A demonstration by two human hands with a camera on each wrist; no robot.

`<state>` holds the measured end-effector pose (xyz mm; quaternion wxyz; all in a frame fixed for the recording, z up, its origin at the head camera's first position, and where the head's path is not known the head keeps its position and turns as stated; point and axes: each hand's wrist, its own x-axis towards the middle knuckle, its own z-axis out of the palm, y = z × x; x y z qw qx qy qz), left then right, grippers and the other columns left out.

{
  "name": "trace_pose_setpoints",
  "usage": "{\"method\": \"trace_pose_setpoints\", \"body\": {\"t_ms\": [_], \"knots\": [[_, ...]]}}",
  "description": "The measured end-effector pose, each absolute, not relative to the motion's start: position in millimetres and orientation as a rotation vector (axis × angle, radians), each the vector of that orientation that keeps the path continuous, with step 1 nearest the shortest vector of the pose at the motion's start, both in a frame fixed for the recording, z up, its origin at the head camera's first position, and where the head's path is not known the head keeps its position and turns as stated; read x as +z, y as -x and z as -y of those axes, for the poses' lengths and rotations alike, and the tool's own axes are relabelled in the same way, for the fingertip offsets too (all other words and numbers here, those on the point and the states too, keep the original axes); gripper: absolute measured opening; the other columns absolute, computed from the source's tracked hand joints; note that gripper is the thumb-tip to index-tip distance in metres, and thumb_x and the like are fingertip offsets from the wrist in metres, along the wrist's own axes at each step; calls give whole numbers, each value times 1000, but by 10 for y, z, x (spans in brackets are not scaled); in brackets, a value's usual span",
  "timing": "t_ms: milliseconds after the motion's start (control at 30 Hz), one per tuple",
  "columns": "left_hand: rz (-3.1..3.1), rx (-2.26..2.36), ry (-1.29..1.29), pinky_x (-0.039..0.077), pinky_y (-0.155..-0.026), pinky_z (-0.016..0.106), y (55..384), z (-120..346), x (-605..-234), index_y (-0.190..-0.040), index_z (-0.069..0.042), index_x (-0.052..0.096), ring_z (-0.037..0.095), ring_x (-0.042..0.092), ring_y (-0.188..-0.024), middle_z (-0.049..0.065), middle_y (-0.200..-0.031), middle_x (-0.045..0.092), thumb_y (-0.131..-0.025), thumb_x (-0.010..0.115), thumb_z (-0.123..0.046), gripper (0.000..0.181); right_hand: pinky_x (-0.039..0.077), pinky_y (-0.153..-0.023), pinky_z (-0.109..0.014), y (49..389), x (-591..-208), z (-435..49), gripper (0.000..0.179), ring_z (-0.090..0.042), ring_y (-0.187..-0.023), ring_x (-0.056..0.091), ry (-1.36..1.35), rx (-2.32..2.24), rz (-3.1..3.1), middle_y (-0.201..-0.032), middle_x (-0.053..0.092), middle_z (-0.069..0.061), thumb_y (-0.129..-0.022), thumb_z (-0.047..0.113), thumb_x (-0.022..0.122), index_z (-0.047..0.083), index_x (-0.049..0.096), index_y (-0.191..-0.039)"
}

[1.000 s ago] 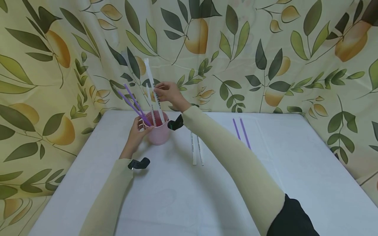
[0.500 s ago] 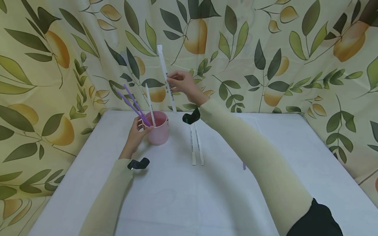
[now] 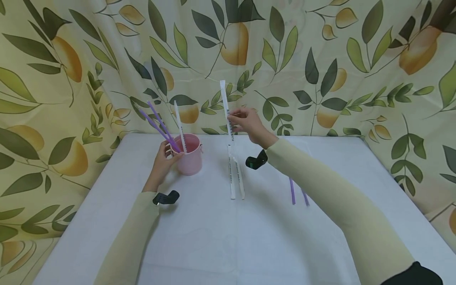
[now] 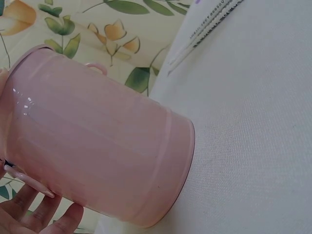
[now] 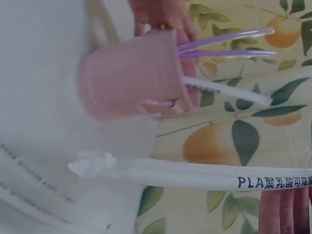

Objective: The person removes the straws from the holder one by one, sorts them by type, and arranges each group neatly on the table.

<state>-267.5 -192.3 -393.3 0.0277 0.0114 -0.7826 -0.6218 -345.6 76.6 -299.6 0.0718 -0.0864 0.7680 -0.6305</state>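
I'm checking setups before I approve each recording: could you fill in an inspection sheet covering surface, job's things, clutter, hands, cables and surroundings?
Surface: white-covered table, faintly creased.
Job's things: pink bucket, upright, holding two purple straws and one white wrapped straw; two wrapped straws and two partly hidden purple ones lie on the table.
Clutter: nothing seen.
Left hand: holds the bucket by its side.
Right hand: pinches another wrapped straw.
Cables: nothing seen.
Surroundings: leaf-and-fruit patterned cloth behind; black wrist devices worn.
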Motion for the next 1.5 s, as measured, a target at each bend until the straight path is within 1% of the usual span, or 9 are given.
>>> {"method": "trace_pose_setpoints", "body": {"t_ms": [200, 367, 467, 733, 800, 933, 1067, 1200, 1500], "knots": [[2377, -1926, -17, 27, -116, 47, 2824, 2006, -4138, -146, -8, 22, 34, 31, -136, 20, -148, 30, -89, 65, -18, 72, 54, -90, -42, 3403, -3221, -1010, 29, -24, -99, 62, 165, -1797, -2384, -111, 59, -13, -93, 15, 57, -1, 57, -118], [2373, -1894, -13, 28, -115, 47, 2850, 2017, -4196, -145, -9, 22, 34, 33, -134, 20, -147, 32, -89, 64, -19, 71, 54, -90, -41, 3380, -3413, -1169, 31, -36, -111, 58, 129, -1720, -2398, -119, 58, -21, -94, 16, 56, -2, 55, -120], [2372, -1895, -20, 28, -116, 47, 2850, 2020, -4197, -145, -9, 22, 33, 32, -134, 19, -147, 32, -89, 64, -20, 71, 54, -91, -42, 3369, -3542, -1235, 31, -38, -111, 58, 110, -1690, -2402, -122, 57, -23, -95, 16, 55, -2, 55, -120], [2395, -1934, -52, 26, -117, 47, 2747, 1974, -4031, -146, -6, 19, 35, 28, -138, 22, -149, 28, -90, 62, -17, 72, 57, -84, -33, 3341, -3818, -1319, 31, -22, -93, 62, -15, -1570, -2414, -121, 59, -19, -94, 19, 57, 0, 57, -118], [2401, -1945, -61, 25, -117, 47, 2700, 1949, -3967, -146, -5, 18, 36, 27, -138, 22, -150, 27, -90, 62, -16, 72, 57, -85, -34, 3333, -3862, -1327, 31, -19, -89, 61, -52, -1555, -2406, -118, 60, -18, -94, 20, 57, 0, 57, -118], [2394, -1928, -54, 26, -117, 46, 2751, 1971, -4056, -146, -8, 20, 34, 29, -138, 20, -150, 28, -90, 63, -19, 72, 57, -85, -34, 3313, -3945, -1345, 32, -17, -86, 59, -110, -1524, -2396, -115, 60, -17, -94, 21, 57, -1, 57, -118], [2399, -1904, -62, 28, -116, 47, 2825, 2001, -4163, -146, -11, 21, 33, 29, -138, 18, -149, 29, -89, 64, -23, 73, 57, -74, -26, 3316, -4044, -1363, 33, -16, -84, 60, -143, -1493, -2404, -113, 60, -16, -93, 22, 58, -1, 58, -117], [2404, -1900, -74, 28, -116, 47, 2833, 1993, -4171, -146, -13, 21, 32, 29, -138, 17, -149, 29, -88, 65, -24, 73, 57, -69, -22, 3326, -4135, -1366, 33, -15, -80, 60, -156, -1453, -2412, -111, 61, -15, -93, 22, 59, -1, 59, -117], [2399, -1914, -78, 27, -116, 48, 2835, 1984, -4168, -147, -13, 20, 32, 29, -138, 17, -150, 29, -89, 65, -23, 74, 50, -57, -17, 3348, -4262, -1361, 32, -11, -66, 56, -226, -1399, -2436, -85, 61, -6, -90, 21, 62, -2, 62, -112]]}}
